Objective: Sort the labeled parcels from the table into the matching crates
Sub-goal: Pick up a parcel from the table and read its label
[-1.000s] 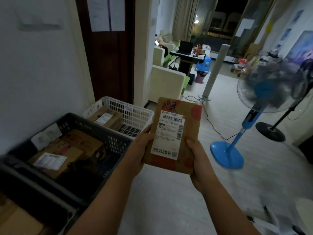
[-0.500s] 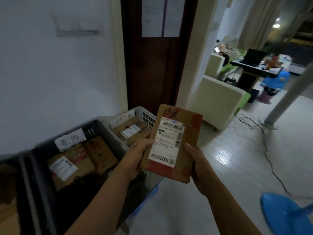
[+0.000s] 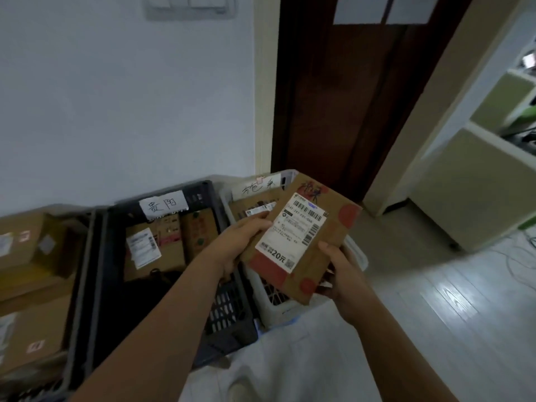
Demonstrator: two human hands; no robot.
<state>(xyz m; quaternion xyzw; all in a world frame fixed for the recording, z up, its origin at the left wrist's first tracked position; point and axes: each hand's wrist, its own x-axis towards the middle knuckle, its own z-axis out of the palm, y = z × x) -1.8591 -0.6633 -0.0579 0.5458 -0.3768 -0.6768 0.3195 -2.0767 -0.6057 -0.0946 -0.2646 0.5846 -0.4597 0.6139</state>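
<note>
I hold a flat brown cardboard parcel [image 3: 320,236] with a white shipping label and red spots in both hands. My left hand [image 3: 237,245] grips its left edge and my right hand [image 3: 340,271] grips its lower right edge. The parcel hangs tilted above a white crate [image 3: 358,258] that carries a handwritten paper tag [image 3: 256,188]. To the left of it stands a dark crate [image 3: 232,309] with its own handwritten tag [image 3: 164,206] and brown parcels [image 3: 162,250] inside.
At the far left another dark crate [image 3: 79,285] holds more cardboard boxes [image 3: 29,250]. A white wall is behind the crates, and a dark wooden door [image 3: 342,91] stands to the right. Pale floorboards [image 3: 435,300] and a cream sofa [image 3: 475,184] lie further right.
My view has swung left and down, from the room with the fans to the crates. Both hands have carried the parcel over the white crate and tilted it.
</note>
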